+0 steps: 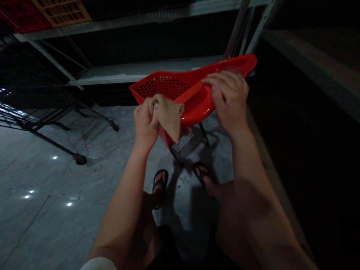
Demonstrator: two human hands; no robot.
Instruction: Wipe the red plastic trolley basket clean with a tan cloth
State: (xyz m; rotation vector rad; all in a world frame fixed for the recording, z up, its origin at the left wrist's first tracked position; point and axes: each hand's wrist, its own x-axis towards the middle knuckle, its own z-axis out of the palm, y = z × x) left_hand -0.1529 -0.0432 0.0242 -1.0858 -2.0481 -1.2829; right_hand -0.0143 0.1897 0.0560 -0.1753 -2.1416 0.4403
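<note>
A red plastic shopping basket (180,88) with perforated walls is tilted in front of me, above the floor. My left hand (144,123) is closed on a tan cloth (168,116), pressing it against the basket's near rim. My right hand (229,97) grips the basket's right edge, fingers curled over the top and thumb underneath. Below the basket I see my own feet in black sandals (160,182).
A dark wire cart (42,116) on wheels stands at the left on the glossy grey tile floor (42,210). Metal shelving (135,71) runs behind the basket, with an orange crate (63,11) on top. A dark shelf edge (315,63) lines the right.
</note>
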